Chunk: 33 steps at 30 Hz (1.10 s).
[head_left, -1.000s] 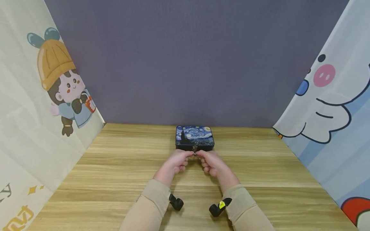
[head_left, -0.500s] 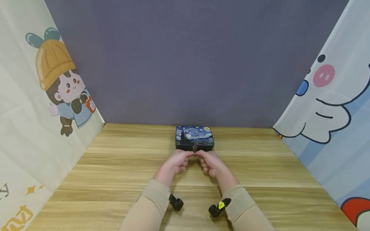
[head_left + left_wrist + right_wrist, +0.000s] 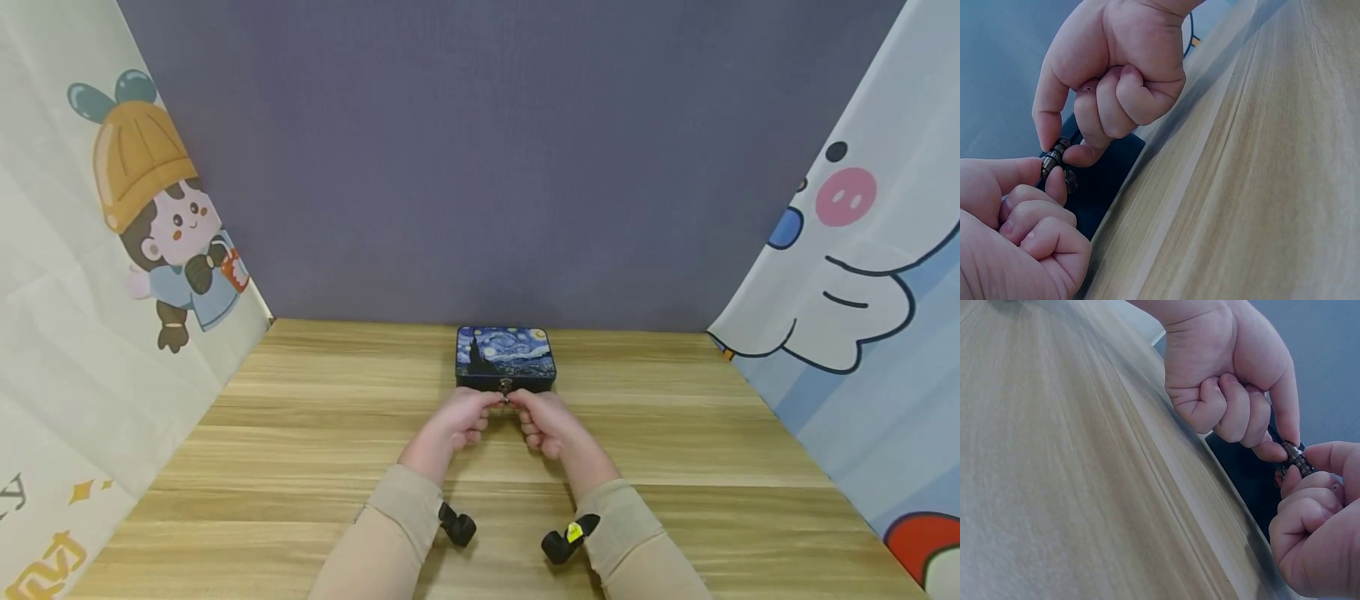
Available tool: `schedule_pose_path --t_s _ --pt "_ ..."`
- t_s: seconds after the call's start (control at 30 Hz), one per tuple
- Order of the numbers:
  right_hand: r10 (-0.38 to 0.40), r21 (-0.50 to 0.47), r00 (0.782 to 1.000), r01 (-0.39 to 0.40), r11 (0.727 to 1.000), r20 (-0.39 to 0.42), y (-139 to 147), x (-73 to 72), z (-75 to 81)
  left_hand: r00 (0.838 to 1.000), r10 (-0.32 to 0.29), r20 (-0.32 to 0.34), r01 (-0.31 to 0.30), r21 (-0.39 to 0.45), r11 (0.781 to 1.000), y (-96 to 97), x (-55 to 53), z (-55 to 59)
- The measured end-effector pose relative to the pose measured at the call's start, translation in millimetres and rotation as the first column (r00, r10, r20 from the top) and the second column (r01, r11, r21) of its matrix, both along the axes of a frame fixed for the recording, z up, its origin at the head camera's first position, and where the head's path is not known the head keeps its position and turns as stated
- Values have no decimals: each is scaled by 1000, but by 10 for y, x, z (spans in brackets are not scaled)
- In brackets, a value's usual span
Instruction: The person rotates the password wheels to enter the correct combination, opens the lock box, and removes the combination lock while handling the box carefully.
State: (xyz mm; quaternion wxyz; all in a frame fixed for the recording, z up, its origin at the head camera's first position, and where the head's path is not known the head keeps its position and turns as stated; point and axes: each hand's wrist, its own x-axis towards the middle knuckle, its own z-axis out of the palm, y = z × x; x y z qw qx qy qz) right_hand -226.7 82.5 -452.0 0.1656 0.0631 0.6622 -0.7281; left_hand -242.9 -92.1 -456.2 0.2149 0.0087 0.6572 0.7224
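Observation:
A small dark tin box (image 3: 507,352), its lid printed with a swirling blue night-sky painting, lies at the back of the table. On its front is a metal clasp (image 3: 506,385). Just before the clasp, a small ringed combination padlock (image 3: 1054,159) shows between both hands' fingertips. My left hand (image 3: 463,415) pinches one end of it with thumb and forefinger; the other fingers are curled into the palm. At the other end my right hand (image 3: 549,422) pinches it likewise. In the right wrist view, the padlock's dark rings (image 3: 1298,460) show, while fingertips hide its ends.
A wood-grain table (image 3: 315,467) reaches to a plain grey back wall (image 3: 480,167) close behind the box. Printed curtains (image 3: 60,250) flank both sides. Black wrist cameras (image 3: 459,528) jut inward from the sleeves over the table.

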Motion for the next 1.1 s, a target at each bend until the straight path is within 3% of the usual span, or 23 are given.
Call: schedule_pose_path --t_s 1.1 --pt "-4 4 1000 4 1000 9 7 20 24 1000 25 9 -25 7 1000 -4 38 55"
